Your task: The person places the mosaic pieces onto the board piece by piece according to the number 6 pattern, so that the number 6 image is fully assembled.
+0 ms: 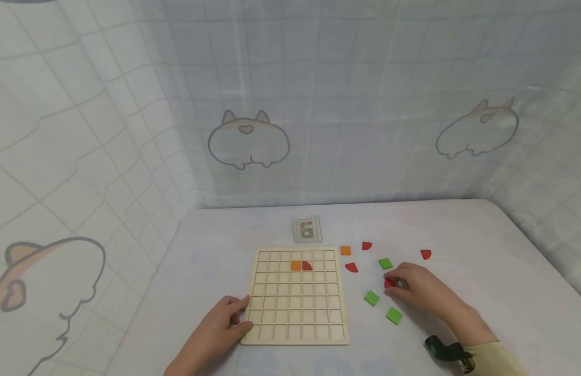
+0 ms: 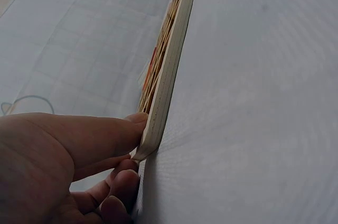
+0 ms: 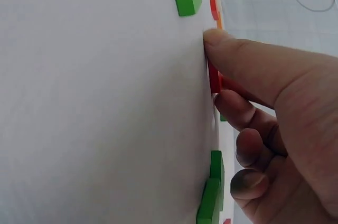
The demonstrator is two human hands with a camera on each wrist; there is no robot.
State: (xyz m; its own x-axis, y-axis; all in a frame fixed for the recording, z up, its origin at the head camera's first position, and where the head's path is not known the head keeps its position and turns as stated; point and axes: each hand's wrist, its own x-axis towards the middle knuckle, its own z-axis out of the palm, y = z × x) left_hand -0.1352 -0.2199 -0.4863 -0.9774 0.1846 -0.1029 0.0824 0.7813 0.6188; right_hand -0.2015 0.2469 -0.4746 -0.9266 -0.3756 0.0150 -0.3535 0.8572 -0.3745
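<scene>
A pale wooden grid board (image 1: pixel 272 303) lies flat on the white-covered table. One orange square (image 1: pixel 296 266) and one red quarter-circle (image 1: pixel 307 266) sit side by side in its cells near the far edge. My left hand (image 1: pixel 220 325) grips the board's near left edge with thumb and curled fingers, seen closely against the rim (image 2: pixel 168 81) in the left wrist view. To the right of the board, my right hand (image 1: pixel 424 290) pinches a red piece (image 3: pixel 214 77) between thumb and finger, low at the tabletop. Fingers partly cover that piece, hiding its full outline.
Loose green squares (image 1: pixel 394 315) lie around the right hand. Red quarter-circles (image 1: pixel 351 267) and an orange square (image 1: pixel 345 250) lie right of the board. Behind the board is a small pattern card (image 1: pixel 307 230). Grid-printed curtains (image 1: pixel 318 156) enclose the table.
</scene>
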